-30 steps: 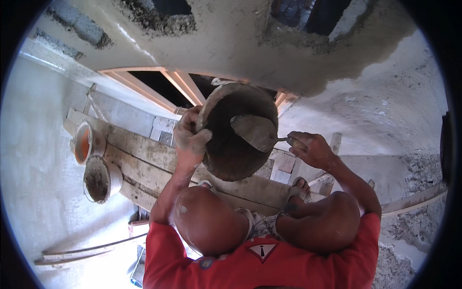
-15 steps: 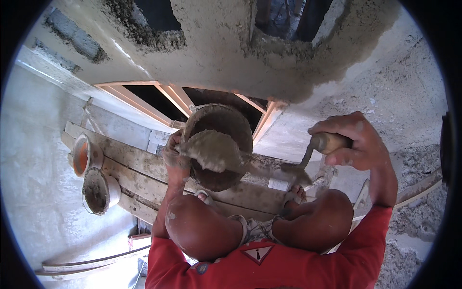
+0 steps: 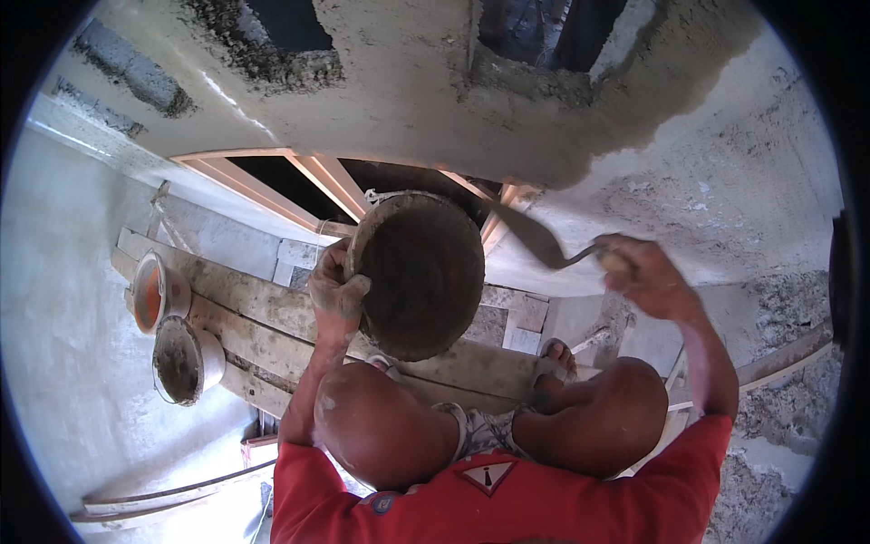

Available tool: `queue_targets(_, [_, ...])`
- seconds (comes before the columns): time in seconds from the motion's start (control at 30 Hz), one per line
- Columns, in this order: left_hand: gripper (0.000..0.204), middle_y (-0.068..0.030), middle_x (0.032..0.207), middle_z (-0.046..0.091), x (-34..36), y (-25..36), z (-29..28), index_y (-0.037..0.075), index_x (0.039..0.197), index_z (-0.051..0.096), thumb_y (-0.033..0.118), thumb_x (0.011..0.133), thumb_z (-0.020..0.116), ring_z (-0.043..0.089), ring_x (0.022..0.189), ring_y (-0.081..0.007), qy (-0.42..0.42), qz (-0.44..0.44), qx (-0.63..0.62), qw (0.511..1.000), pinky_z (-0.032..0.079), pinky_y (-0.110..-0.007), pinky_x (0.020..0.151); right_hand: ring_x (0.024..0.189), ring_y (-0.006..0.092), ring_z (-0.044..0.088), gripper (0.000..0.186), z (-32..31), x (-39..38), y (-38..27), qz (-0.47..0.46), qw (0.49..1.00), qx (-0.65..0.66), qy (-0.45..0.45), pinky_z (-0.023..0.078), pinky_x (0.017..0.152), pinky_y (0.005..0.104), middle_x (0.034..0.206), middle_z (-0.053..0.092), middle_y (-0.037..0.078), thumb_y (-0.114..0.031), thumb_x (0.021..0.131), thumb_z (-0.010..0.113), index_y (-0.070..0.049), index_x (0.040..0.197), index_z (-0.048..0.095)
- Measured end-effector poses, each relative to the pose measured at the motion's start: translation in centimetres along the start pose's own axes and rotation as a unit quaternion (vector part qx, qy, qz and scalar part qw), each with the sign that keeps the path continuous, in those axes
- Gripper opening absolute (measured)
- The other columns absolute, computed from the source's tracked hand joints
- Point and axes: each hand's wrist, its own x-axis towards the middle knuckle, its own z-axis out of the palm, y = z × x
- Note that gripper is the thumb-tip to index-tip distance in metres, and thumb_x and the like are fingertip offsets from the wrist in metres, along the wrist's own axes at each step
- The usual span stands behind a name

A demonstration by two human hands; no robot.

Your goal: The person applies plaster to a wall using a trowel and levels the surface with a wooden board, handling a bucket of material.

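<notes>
My left hand (image 3: pixel 337 288) grips the near-left rim of a mortar-crusted bucket (image 3: pixel 471 313), thumb over the edge. The bucket is tilted so its dark inside faces me, with residue on its walls. My right hand (image 3: pixel 642 276) is closed around the wooden handle of a trowel (image 3: pixel 533 238), held right of the bucket and in front of the wall. Its blade points up and left, its tip close to the wooden frame, and no large lump of mortar shows on it.
Scaffold planks (image 3: pixel 258 308) run beneath my feet. At left stand an orange-lined bucket (image 3: pixel 178 292) and a bucket of grey mortar (image 3: pixel 214 355). Ahead rises a plastered wall (image 3: pixel 408 113) with rough openings, above a wooden frame (image 3: pixel 240 186). Loose boards (image 3: pixel 172 494) lie lower left.
The trowel has swung up and right, away from the bucket's mouth. The mortar lump seen over the bucket is no longer in view. My left hand stays on the rim.
</notes>
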Motion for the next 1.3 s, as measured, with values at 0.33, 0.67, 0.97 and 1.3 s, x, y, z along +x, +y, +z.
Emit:
queue_targets(0.33, [0.015, -0.0116, 0.112, 0.061, 1.9, 3.0, 5.2, -0.002, 0.079, 0.053, -0.001, 0.064, 0.056, 0.056, 0.094, -0.0146, -0.091, 0.074, 0.110, 0.987, 0.045, -0.027, 0.084, 0.086, 0.0356, 0.067, 0.034, 7.7, 5.5, -3.9, -0.125, 0.931, -0.341, -0.035, 0.056, 0.073, 0.0448, 0.091, 0.064, 0.020, -0.005, 0.084, 0.055, -0.010, 0.116, 0.064])
queue_targets(0.67, [0.018, -0.0152, 0.112, 0.063, 2.3, 3.2, 5.9, -0.003, 0.080, 0.054, 0.002, 0.063, 0.057, 0.058, 0.100, -0.0203, -0.106, 0.122, 0.121, 0.979, 0.045, -0.030, 0.087, 0.086, 0.0342, 0.068, 0.025, 10.1, 7.2, -0.4, -0.110, 0.940, -0.310, -0.088, 0.055, 0.077, 0.0444, 0.087, 0.066, 0.019, -0.014, 0.084, 0.058, -0.008, 0.106, 0.067])
queue_targets(0.97, [0.017, -0.0133, 0.111, 0.062, 1.9, 4.2, 4.9, -0.002, 0.079, 0.053, 0.002, 0.064, 0.057, 0.055, 0.097, -0.0151, -0.084, 0.091, 0.095, 0.988, 0.044, -0.027, 0.086, 0.085, 0.0336, 0.066, 0.042, 11.5, 4.6, 4.8, -0.184, 0.979, -0.018, 0.081, 0.054, 0.076, 0.0439, 0.098, 0.067, 0.015, -0.023, 0.084, 0.065, -0.015, 0.126, 0.061])
queue_targets(1.3, [0.016, -0.0140, 0.111, 0.062, 1.7, 4.6, 5.1, -0.002, 0.078, 0.052, 0.002, 0.063, 0.059, 0.056, 0.097, -0.0170, -0.093, 0.122, 0.115, 0.981, 0.044, -0.028, 0.084, 0.078, 0.0311, 0.066, 0.037, 6.0, 3.0, -2.2, -0.126, 0.939, -0.318, -0.043, 0.053, 0.071, 0.0434, 0.086, 0.064, 0.015, -0.018, 0.081, 0.068, -0.014, 0.117, 0.066])
